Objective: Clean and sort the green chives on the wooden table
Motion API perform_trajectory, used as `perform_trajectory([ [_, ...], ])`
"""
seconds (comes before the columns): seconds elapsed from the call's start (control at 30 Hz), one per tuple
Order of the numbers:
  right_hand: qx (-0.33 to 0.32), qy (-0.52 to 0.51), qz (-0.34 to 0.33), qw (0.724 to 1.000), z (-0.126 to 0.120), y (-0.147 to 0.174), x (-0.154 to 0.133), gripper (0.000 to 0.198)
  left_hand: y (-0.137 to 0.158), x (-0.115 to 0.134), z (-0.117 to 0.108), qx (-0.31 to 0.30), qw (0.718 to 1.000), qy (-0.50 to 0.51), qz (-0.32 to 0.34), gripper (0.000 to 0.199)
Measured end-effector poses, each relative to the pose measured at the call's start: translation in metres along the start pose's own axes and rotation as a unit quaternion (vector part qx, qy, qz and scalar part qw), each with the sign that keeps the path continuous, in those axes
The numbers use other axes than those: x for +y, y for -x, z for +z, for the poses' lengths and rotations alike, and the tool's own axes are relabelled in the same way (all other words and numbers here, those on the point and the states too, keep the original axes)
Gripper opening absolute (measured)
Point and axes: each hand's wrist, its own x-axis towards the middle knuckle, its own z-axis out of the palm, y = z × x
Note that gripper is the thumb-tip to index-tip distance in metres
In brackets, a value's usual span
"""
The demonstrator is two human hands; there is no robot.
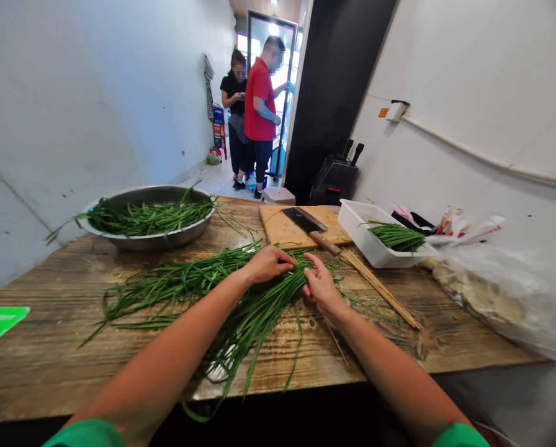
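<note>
A loose bunch of garlic chives [264, 310] lies fanned across the wooden table, its leaf ends hanging over the front edge. My right hand [322, 285] is curled round the right end of this bunch, index finger pointing forward. From the left, my left hand [269, 264] pinches at the same end; its fingertips meet close to the right hand, and small details between them are hard to see. More chives [166, 282] spread to the left under my left forearm. Just beyond my right hand lie bamboo skewers [383, 288].
A metal basin [166, 242] of chives stands back left. A cleaver [306, 220] rests on a cutting board [273, 226]. On the right are a white plastic tub [371, 248] with chives and a clear plastic bag [501, 285]. Two people stand near the doorway.
</note>
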Motion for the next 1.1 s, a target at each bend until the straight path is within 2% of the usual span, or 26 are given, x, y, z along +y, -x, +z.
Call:
perform_trajectory([
  [0.07,0.004,-0.007,0.005,1.000,0.000,0.000,-0.002,0.049,0.000,0.002,-0.002,-0.034,0.999,-0.006,0.024,0.024],
  [0.1,0.007,-0.012,0.011,1.000,0.000,0.000,-0.003,0.048,0.000,0.001,-0.004,-0.022,0.999,-0.021,0.020,0.024],
  [0.17,0.012,-0.024,0.031,0.999,-0.001,0.000,-0.004,0.043,-0.001,-0.005,-0.011,0.055,0.996,-0.075,-0.018,0.027],
  [0.23,0.017,-0.029,0.047,0.998,-0.001,0.000,-0.006,0.040,-0.001,-0.014,-0.017,0.141,0.980,-0.133,-0.055,0.028],
  [0.27,0.019,-0.028,0.052,0.998,0.000,-0.001,-0.006,0.039,-0.001,-0.018,-0.020,0.161,0.973,-0.153,-0.063,0.028],
  [0.33,0.016,-0.028,0.062,0.998,0.000,-0.001,-0.006,0.039,-0.001,-0.025,-0.022,0.153,0.972,-0.170,-0.058,0.025],
  [0.4,0.002,-0.039,0.078,0.996,0.000,-0.001,-0.006,0.038,0.000,-0.028,-0.020,0.118,0.974,-0.185,-0.048,0.022],
  [0.5,-0.018,-0.060,0.107,0.992,-0.001,-0.002,-0.006,0.036,0.001,-0.027,-0.016,0.077,0.971,-0.224,-0.040,0.016],
  [0.57,-0.026,-0.062,0.120,0.990,-0.002,-0.002,-0.007,0.035,0.002,-0.025,-0.013,0.070,0.968,-0.239,-0.031,0.015],
  [0.77,-0.011,-0.053,0.110,0.992,-0.002,-0.001,-0.008,0.032,0.001,-0.016,-0.006,0.041,0.966,-0.255,0.029,0.013],
  [0.93,-0.005,-0.053,0.095,0.994,-0.002,-0.001,-0.008,0.032,0.001,-0.011,-0.004,0.058,0.959,-0.275,0.026,0.017],
  [1.1,-0.001,-0.039,0.086,0.996,-0.001,0.001,-0.009,0.031,-0.001,-0.013,-0.002,0.091,0.965,-0.246,0.001,0.026],
])
